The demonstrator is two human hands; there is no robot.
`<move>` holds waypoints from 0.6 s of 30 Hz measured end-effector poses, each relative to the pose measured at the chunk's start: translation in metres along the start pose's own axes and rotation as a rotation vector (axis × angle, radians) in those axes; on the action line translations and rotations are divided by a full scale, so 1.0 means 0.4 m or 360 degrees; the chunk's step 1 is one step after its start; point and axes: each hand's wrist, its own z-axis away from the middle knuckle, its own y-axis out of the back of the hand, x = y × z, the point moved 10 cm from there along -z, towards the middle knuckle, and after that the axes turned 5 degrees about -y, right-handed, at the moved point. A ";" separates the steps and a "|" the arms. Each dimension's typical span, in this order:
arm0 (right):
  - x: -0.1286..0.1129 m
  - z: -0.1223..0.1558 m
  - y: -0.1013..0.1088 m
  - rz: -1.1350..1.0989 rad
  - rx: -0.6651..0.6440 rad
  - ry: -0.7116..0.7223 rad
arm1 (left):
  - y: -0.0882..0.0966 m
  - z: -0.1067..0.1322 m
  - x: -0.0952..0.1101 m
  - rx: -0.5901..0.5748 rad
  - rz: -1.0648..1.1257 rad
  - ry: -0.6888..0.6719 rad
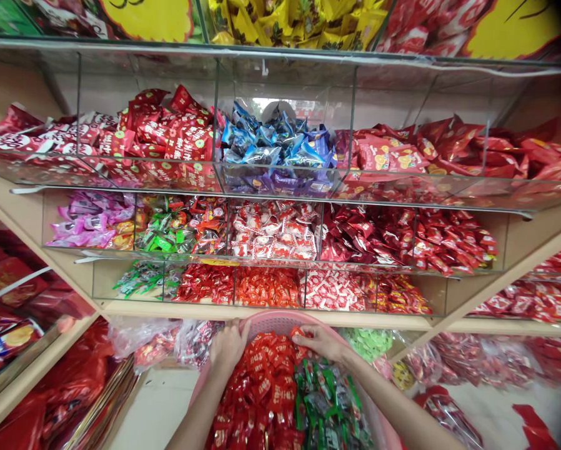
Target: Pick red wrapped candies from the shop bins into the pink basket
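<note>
A pink plastic basket (280, 320) full of wrapped candies stands below the shelves. My left hand (230, 342) grips its rim at the far left side, with the fingers curled over the edge. Inside the basket lie red candy packets (262, 390) on the left and green-and-black candy packets (325, 400) on the right. My right hand (318, 342) is over the basket's far right part, its fingers closed on a red candy packet (297, 335). The packet is partly hidden by the fingers and sits close to the other red ones.
Clear-walled shelf bins rise ahead, holding orange-red candies (267, 287), red-and-white candies (334, 290) and blue packets (271, 144). Clear bags of candies (156, 344) lie under the lowest shelf. Wooden shelf frames (500, 269) slope in from both sides.
</note>
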 end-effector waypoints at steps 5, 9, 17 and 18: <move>0.031 -0.005 -0.013 -0.0150 -0.0133 -0.0118 | 0.004 0.001 0.002 0.0028 -0.0006 -0.0016; 0.057 -0.004 -0.015 -0.0189 -0.0169 -0.0231 | 0.003 0.003 0.003 0.0020 -0.0004 -0.0017; 0.041 -0.034 0.010 0.0817 -0.0009 0.0089 | 0.006 0.004 0.004 0.0012 0.0025 -0.0018; 0.040 -0.040 0.005 0.0914 -0.0024 0.0117 | 0.008 0.005 0.005 0.0008 0.0024 -0.0016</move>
